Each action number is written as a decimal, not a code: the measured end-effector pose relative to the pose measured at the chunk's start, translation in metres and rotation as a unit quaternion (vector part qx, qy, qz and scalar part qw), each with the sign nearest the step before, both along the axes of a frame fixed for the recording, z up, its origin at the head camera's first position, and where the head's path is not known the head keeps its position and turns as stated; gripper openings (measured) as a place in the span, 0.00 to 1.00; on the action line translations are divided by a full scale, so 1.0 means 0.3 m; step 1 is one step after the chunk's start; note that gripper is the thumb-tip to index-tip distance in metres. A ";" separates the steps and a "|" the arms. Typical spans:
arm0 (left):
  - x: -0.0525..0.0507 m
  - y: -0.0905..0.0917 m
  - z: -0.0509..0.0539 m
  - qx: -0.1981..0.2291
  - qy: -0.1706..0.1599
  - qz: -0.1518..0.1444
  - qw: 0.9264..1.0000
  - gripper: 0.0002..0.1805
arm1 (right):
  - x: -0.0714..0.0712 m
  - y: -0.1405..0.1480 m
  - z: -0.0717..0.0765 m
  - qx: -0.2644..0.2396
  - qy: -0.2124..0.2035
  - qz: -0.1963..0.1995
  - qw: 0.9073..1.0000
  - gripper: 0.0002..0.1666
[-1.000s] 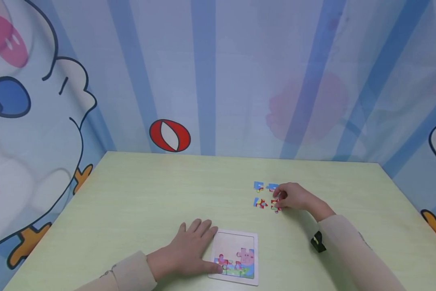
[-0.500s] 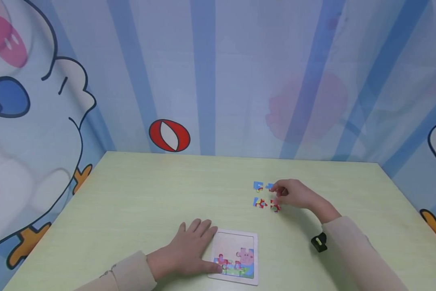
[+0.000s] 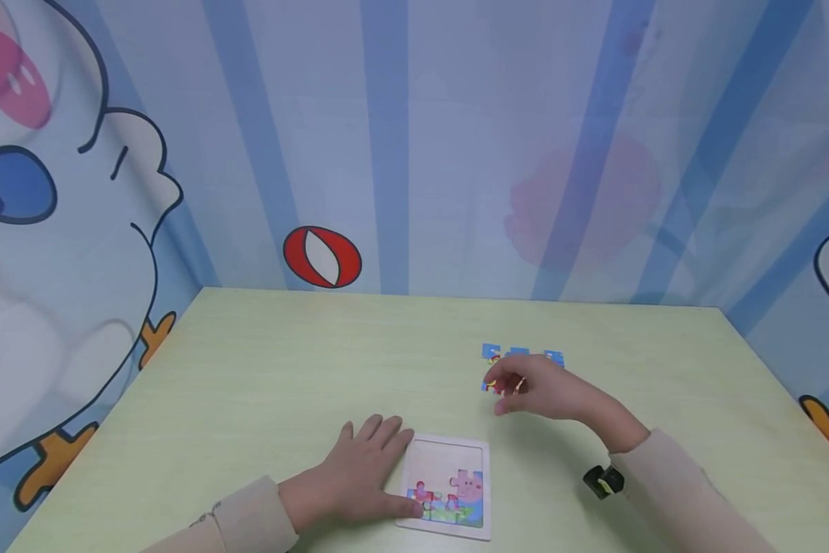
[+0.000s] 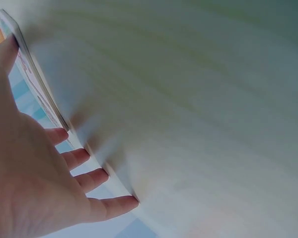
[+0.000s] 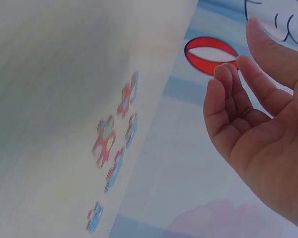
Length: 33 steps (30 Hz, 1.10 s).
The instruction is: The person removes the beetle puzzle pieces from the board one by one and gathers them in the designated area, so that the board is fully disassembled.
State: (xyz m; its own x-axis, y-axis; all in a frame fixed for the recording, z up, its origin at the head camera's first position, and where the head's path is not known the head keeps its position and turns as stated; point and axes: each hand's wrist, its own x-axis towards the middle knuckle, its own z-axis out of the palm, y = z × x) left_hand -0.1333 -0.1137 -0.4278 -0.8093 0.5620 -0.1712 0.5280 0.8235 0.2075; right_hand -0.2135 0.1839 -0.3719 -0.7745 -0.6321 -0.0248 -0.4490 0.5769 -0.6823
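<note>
My left hand [image 3: 352, 484] lies spread on the table, its thumb on the left edge of a jigsaw puzzle board [image 3: 449, 534] and the fingertips by its upper left corner. Several pieces fill the lower part of the board, including one with a pink pig face [image 3: 466, 487]. My right hand [image 3: 548, 388] hovers over the loose puzzle pieces, fingers bent. In the right wrist view a gap shows between thumb and index finger, with nothing held. A red puzzle piece [image 5: 104, 141] lies on the table among several others; in the head view the hand partly covers them.
The pale table [image 3: 303, 361] meets a blue striped cloth backdrop [image 3: 449, 153] at its far edge. Cartoon figures and a red-and-white ball [image 3: 323, 257] are printed on the backdrop. A small black device [image 3: 604, 481] sits at the right wrist.
My right hand has shifted left and slightly nearer over the loose pieces, uncovering a blue piece at the right of the far row. My left hand and the board stay put.
</note>
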 end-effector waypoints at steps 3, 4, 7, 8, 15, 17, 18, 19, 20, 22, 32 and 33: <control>-0.001 0.001 0.001 -0.002 0.002 -0.001 1.000 0.56 | 0.024 -0.022 -0.001 -0.002 -0.001 0.016 1.000 0.20; -0.001 0.002 0.001 -0.003 0.002 -0.001 1.000 0.56 | 0.033 -0.029 -0.001 -0.001 -0.001 0.021 1.000 0.21; -0.002 0.003 0.000 -0.004 0.001 0.000 1.000 0.56 | 0.056 -0.047 -0.006 -0.007 -0.008 0.040 0.999 0.21; -0.003 0.003 0.000 -0.004 0.000 0.001 1.000 0.56 | 0.064 -0.052 -0.007 -0.007 -0.011 0.044 0.999 0.21; -0.002 0.004 0.005 -0.007 0.000 0.004 1.000 0.56 | 0.101 -0.085 -0.032 0.011 -0.042 0.049 0.998 0.24; -0.004 0.004 0.003 -0.005 0.002 0.004 1.000 0.56 | 0.108 -0.092 -0.042 0.015 -0.045 0.053 0.997 0.24; -0.004 0.003 0.002 -0.004 0.003 0.004 1.000 0.56 | 0.112 -0.096 -0.047 0.015 -0.046 0.058 0.997 0.24; -0.005 0.003 0.001 -0.003 0.004 0.003 1.000 0.56 | 0.114 -0.100 -0.052 0.017 -0.047 0.062 0.997 0.24; -0.006 0.003 0.000 -0.003 0.004 0.003 1.000 0.56 | 0.117 -0.104 -0.057 0.020 -0.049 0.066 0.996 0.24; -0.007 0.003 -0.002 -0.002 0.004 0.002 1.000 0.56 | 0.123 -0.114 -0.066 0.027 -0.051 0.074 0.996 0.25; -0.007 0.000 -0.010 0.001 0.001 0.003 1.000 0.56 | 0.151 -0.152 -0.103 0.075 -0.066 0.079 0.992 0.22; -0.007 0.000 -0.011 0.002 0.001 0.003 1.000 0.56 | 0.152 -0.154 -0.105 0.082 -0.064 0.078 0.992 0.23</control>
